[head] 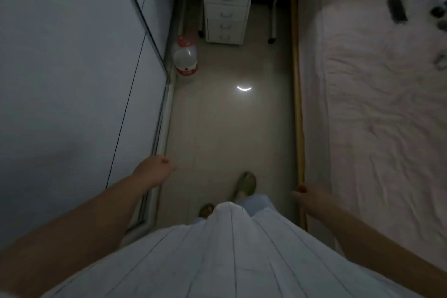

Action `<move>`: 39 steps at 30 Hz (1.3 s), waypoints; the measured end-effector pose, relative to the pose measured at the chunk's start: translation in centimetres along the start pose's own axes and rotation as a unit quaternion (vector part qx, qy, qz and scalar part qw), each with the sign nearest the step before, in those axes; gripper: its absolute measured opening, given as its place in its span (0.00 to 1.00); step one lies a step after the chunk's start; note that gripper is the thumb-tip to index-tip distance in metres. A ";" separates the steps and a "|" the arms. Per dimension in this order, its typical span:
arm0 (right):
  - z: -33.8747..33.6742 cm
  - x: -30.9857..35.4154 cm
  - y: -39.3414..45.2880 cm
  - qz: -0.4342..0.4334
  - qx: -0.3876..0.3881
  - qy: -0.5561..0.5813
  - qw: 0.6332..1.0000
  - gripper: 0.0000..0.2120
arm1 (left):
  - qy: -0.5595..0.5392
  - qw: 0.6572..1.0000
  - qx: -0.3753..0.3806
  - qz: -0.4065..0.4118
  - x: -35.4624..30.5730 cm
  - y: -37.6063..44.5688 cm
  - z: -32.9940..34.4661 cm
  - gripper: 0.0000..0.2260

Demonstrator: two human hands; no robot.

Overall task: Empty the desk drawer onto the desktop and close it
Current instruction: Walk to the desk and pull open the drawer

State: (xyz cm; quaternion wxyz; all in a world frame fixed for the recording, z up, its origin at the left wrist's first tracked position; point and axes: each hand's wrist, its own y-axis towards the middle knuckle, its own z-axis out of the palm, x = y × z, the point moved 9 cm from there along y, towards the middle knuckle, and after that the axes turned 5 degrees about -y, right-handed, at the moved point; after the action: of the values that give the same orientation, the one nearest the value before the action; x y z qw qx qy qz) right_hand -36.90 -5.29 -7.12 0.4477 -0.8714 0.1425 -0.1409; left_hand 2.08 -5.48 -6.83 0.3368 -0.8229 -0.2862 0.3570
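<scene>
A white drawer unit [227,0] with several closed drawers stands at the far end of a narrow floor strip, under what looks like a desk with wheeled legs. My left hand [154,169] hangs at my side near the wardrobe, fingers curled loosely, holding nothing. My right hand [308,197] hangs beside the bed edge, fingers curled, also with nothing in it. Both hands are far from the drawers. The desktop is out of view.
A grey wardrobe [72,68] lines the left side. A bed with pink sheets [375,104] and a wooden rail [298,104] fills the right. A large water bottle [185,58] stands on the floor at the left. Dark items [396,11] lie on the bed.
</scene>
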 end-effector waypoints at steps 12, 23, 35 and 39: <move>-21.3 11.7 16.3 -0.042 -0.007 -0.035 0.998 0.09 | -0.093 0.990 -0.079 -0.065 -14.7 12.0 -9.1 0.03; -33.5 22.3 26.7 -0.017 -0.019 -0.016 1.000 0.07 | -0.116 0.990 -0.049 -0.061 -26.4 25.1 -19.4 0.14; -45.4 33.5 35.8 -0.031 -0.034 -0.033 0.998 0.12 | -0.084 0.993 -0.068 -0.048 -38.6 38.4 -31.6 0.17; -50.2 36.2 40.5 -0.059 -0.017 -0.048 0.997 0.12 | -0.118 0.986 -0.055 -0.100 -39.7 40.9 -30.0 0.15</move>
State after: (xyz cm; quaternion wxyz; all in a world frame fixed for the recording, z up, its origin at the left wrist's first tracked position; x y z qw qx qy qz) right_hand -27.30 -78.66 -8.03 0.4303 -0.8915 0.0718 -0.1224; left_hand 11.86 -69.20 -6.65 0.2894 -0.7595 -0.4239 0.3996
